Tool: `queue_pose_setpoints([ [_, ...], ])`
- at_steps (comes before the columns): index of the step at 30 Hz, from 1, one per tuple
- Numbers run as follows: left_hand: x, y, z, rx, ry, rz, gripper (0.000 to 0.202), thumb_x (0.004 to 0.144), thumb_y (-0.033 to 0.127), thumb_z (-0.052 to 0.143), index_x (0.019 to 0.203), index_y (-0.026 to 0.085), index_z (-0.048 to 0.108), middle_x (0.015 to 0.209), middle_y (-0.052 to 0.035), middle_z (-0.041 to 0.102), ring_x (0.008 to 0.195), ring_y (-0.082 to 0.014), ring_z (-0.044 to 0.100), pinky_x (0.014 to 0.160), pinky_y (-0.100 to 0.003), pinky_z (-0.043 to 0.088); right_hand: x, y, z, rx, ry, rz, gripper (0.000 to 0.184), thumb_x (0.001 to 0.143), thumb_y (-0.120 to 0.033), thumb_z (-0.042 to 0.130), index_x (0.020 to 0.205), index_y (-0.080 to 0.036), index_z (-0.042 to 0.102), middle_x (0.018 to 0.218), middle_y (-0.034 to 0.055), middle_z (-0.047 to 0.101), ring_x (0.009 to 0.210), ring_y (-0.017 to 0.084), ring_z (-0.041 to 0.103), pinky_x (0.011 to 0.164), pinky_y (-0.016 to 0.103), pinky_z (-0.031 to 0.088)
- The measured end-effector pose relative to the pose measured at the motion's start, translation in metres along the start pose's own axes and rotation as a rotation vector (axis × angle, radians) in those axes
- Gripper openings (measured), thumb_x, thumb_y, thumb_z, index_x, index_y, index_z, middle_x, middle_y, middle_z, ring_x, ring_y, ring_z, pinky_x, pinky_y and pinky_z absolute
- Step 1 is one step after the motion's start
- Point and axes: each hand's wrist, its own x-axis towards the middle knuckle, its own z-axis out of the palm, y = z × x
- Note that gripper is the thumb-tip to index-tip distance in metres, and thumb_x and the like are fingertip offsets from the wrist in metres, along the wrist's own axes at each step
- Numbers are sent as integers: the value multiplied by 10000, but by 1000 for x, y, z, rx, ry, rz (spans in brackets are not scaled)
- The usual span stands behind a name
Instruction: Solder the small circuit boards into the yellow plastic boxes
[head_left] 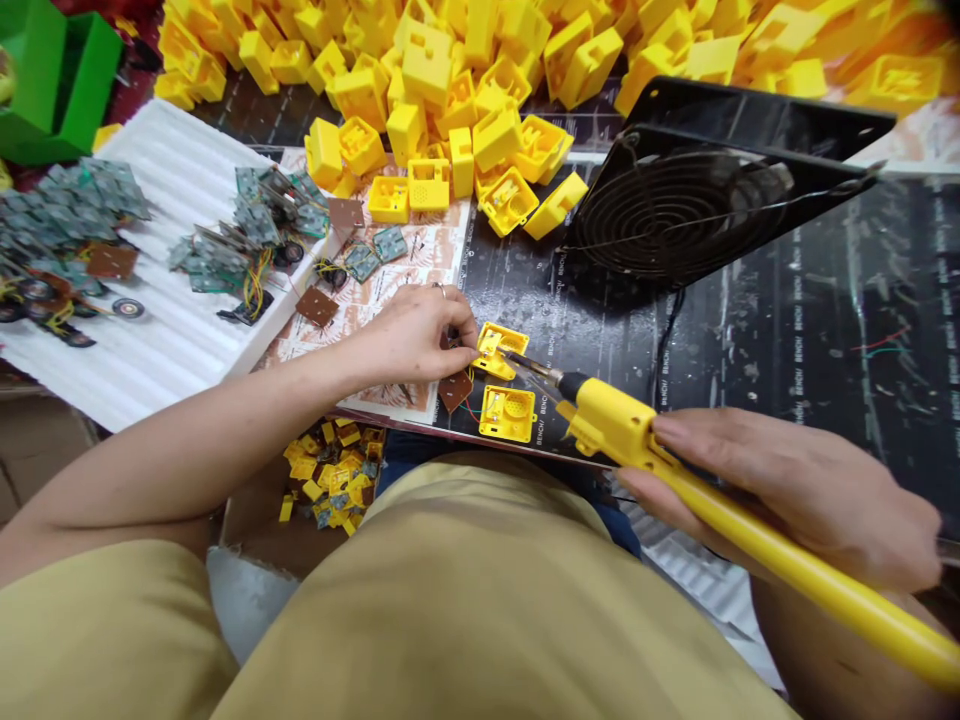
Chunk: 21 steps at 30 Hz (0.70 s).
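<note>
My right hand (795, 490) is wrapped around a yellow soldering iron (615, 420). Its metal tip reaches into a small yellow plastic casing (512, 345) on the black bench. At that casing's left edge, the fingers of my left hand (420, 335) are pinched together; what they hold is mostly hidden by them. Just below these fingers lies a brown circuit board (455, 390) with thin wires. A second yellow casing (508, 414) sits nearer the bench edge, with fine wires running to it from the board's side.
A black fan (675, 215) stands on the bench (810, 320). Many yellow casings (427, 65) are heaped at the back. On the left, a white foam tray (169, 195) carries grey-green boards with wires. Below the edge is a box of yellow parts (341, 470).
</note>
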Motion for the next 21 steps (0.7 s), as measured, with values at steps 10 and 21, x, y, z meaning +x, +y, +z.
queue_pose_setpoints([
  [10,1,10,-3,27,-54,-111,56,703,174,654,725,160,703,658,17,667,586,-85,528,619,-223,375,11,1,1,-44,-54,-169,247,800,-137,778,965,-192,604,850,20,711,751,127,698,708,250,627],
  [21,7,14,-4,81,-110,-139,83,690,182,657,731,161,726,691,6,683,623,-108,565,614,-236,358,29,-3,-2,-86,-53,-317,181,805,-168,783,913,-178,638,809,46,738,716,158,718,667,258,640],
])
